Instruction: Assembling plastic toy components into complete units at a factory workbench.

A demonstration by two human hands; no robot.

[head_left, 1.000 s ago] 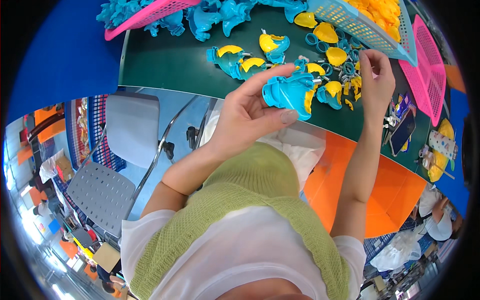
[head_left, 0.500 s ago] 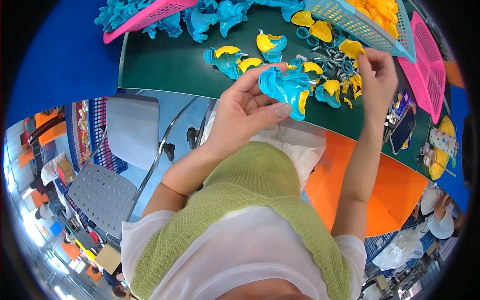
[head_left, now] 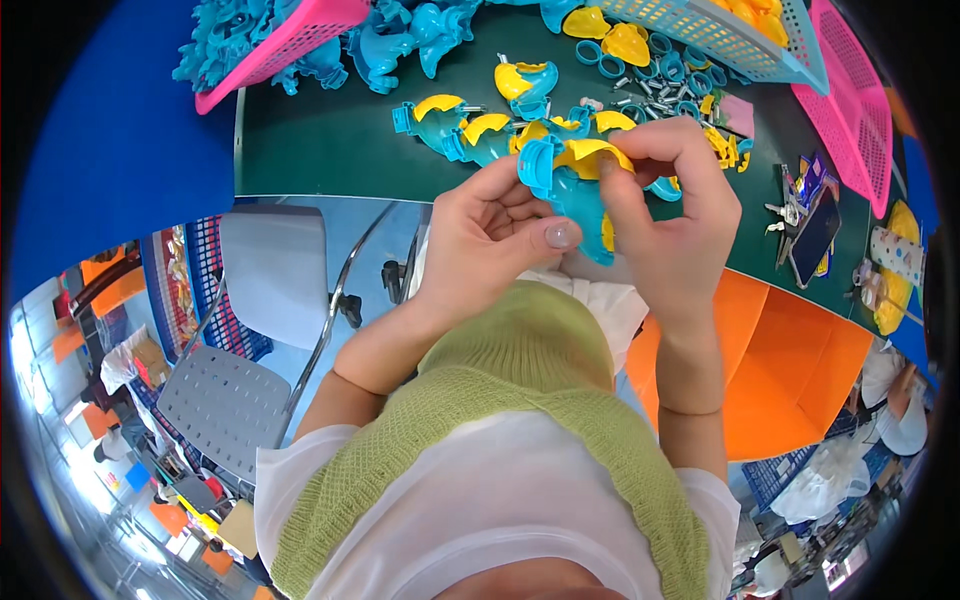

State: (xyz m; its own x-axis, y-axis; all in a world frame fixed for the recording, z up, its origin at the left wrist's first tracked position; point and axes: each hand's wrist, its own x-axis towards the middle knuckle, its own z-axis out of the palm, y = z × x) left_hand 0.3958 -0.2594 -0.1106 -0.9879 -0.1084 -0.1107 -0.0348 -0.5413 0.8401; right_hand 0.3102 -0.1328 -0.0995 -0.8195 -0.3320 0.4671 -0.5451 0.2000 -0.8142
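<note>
My left hand (head_left: 510, 225) grips a blue plastic shell half (head_left: 575, 200) by its ringed end, just above the table's near edge. Against the upper rim of that shell, my right hand (head_left: 675, 200) pinches a curved yellow plastic piece (head_left: 590, 153) between thumb and fingers. A smaller bit of yellow shows at the shell's lower right. Beyond my hands lie several blue shells with yellow pieces fitted, one of them a blue-and-yellow shell (head_left: 526, 85). Blue rings (head_left: 612, 66) and small metal pins (head_left: 650, 95) are scattered to the right of it.
A light blue basket (head_left: 690, 40) of yellow parts stands at the far right, beside a pink basket (head_left: 850, 110). Another pink basket (head_left: 290, 50) leans among blue parts at the far left. Keys (head_left: 788, 212) and a phone (head_left: 815, 238) lie right. An orange bin (head_left: 790, 370) sits below the table edge.
My right hand has come left from the loose parts, bringing the yellow piece onto the blue shell. My left hand still holds the shell in nearly the same place.
</note>
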